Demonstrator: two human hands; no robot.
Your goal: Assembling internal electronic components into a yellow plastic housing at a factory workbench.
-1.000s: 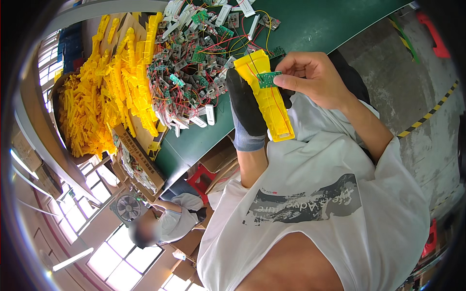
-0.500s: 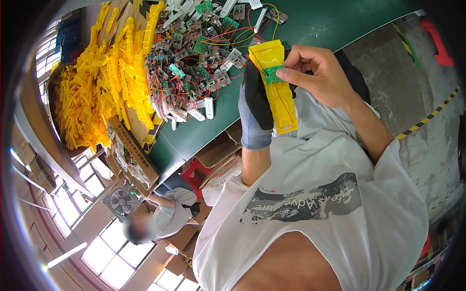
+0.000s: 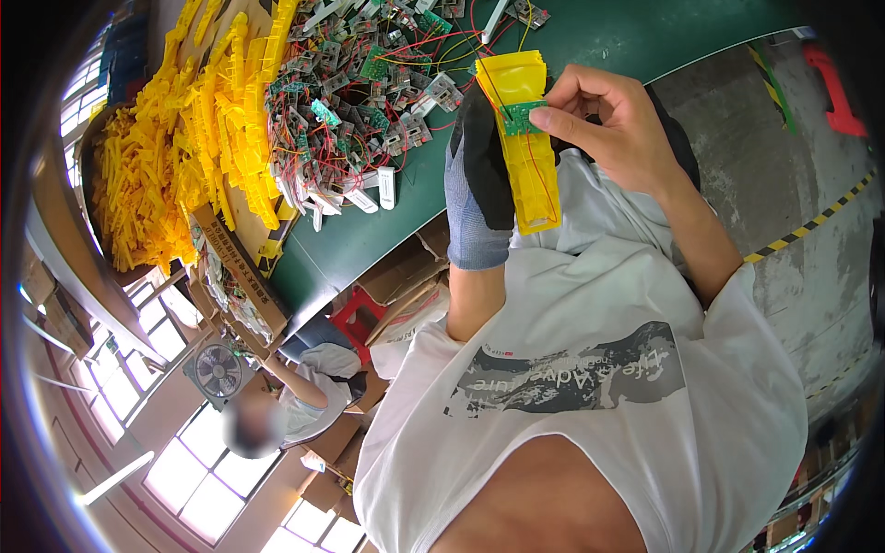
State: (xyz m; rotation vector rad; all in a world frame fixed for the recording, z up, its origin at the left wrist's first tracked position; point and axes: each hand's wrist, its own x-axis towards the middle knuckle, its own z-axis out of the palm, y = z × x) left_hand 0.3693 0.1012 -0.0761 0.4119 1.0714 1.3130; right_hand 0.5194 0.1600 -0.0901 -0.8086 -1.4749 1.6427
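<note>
My left hand (image 3: pixel 477 175), in a grey-blue glove with a black palm, is closed around a long yellow plastic housing (image 3: pixel 535 192). The housing is tilted, its wider end pointing away from me and its open trough showing. Across its upper part lies a small green circuit board (image 3: pixel 523 119) with thin red and dark wires; one red wire runs down inside the trough. My bare right hand (image 3: pixel 616 129) pinches the board's right edge between thumb and forefinger. Whether the board is fully seated in the housing cannot be told.
On the green table (image 3: pixel 608 37) a heap of wired circuit boards (image 3: pixel 359 111) lies left of my hands. Beyond it are piled yellow plastic housings (image 3: pixel 157 184). A cardboard box (image 3: pixel 241 276) stands at the table's edge. Another person (image 3: pixel 313 396) sits near a fan (image 3: pixel 218 370).
The whole view has shifted slightly, so hands and table sit higher in the picture. My right fingers still pinch the board, and my left hand still holds the housing.
</note>
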